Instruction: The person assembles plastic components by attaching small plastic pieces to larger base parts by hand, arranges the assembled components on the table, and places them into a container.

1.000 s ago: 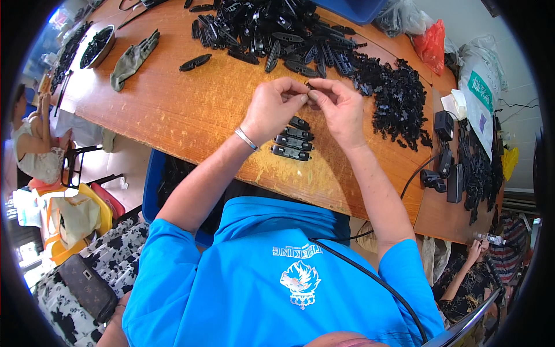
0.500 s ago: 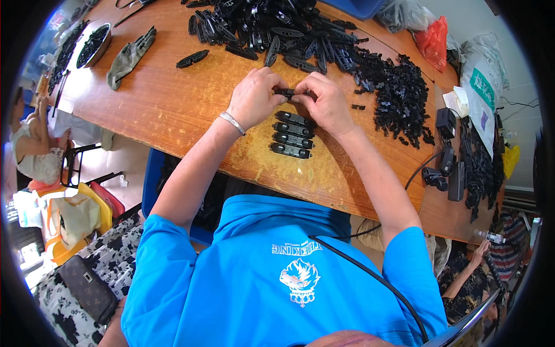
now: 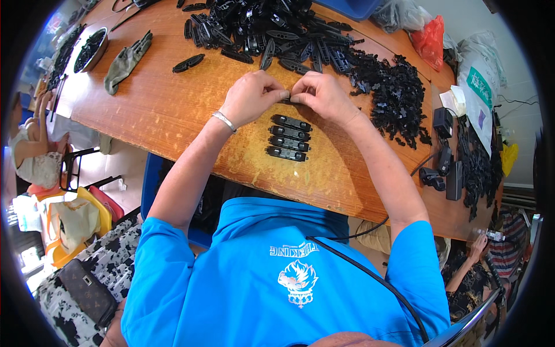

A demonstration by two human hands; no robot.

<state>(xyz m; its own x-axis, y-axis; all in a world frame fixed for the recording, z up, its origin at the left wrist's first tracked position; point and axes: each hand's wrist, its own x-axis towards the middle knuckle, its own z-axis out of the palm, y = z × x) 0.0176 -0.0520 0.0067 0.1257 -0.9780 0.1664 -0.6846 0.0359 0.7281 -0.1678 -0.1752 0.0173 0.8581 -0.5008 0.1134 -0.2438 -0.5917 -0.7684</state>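
Note:
My left hand [image 3: 250, 99], with a silver bracelet on its wrist, is closed in a pinch at the middle of the wooden table. Facing it, my right hand [image 3: 325, 97] pinches too, its fingertips almost meeting the left ones. Between them is a small black plastic part [image 3: 286, 100], mostly hidden by my fingers. Just nearer to me lies a neat column of several long black plastic clips [image 3: 289, 132], set side by side. Beyond my hands spreads a large heap of similar long black parts [image 3: 254, 29].
Small black pieces [image 3: 399, 92] lie piled at the right. A grey glove [image 3: 127, 63] and a bowl of black parts [image 3: 103, 55] are at the left. Black adapters [image 3: 444, 122] and a cable sit near the right edge. Other people sit at both sides.
My fingertips have drawn closer together over the black part, so less of it shows now. The view has shifted slightly; the column of clips stays as it was.

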